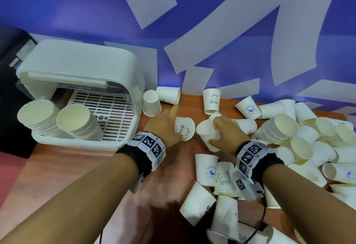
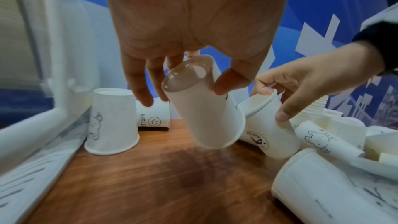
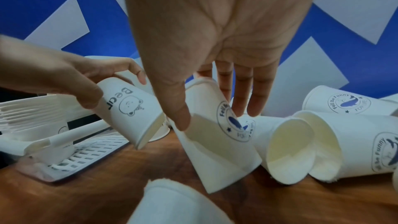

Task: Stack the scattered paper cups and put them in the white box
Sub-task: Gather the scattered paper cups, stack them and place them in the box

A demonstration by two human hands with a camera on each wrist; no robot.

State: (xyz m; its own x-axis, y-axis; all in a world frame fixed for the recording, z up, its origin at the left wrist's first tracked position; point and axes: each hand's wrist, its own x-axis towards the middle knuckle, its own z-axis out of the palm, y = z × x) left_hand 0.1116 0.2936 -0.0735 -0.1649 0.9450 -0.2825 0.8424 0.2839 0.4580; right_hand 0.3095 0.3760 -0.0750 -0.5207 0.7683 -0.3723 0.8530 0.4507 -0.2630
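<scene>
Your left hand [image 1: 165, 126] pinches "Bear" cup [image 1: 184, 129], tilted above table [image 1: 163, 176]. Your right hand [image 1: 227, 133] grips whale-logo cup [image 3: 215, 135], tilted, just right. Loose cups [image 1: 312, 147] crowd right, near. White box [image 1: 82, 74] far left holds two stacks [image 1: 77, 122].

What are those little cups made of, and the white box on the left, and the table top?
Cups, like the bear cup in the left hand: thin matte paper, by the rolled rims and printed drawings. White box: probably moulded plastic, smooth with a faint sheen, rounded corners and a slotted tray. Table: brown wood grain with a slight gloss; solid wood or laminate, I cannot tell.
</scene>
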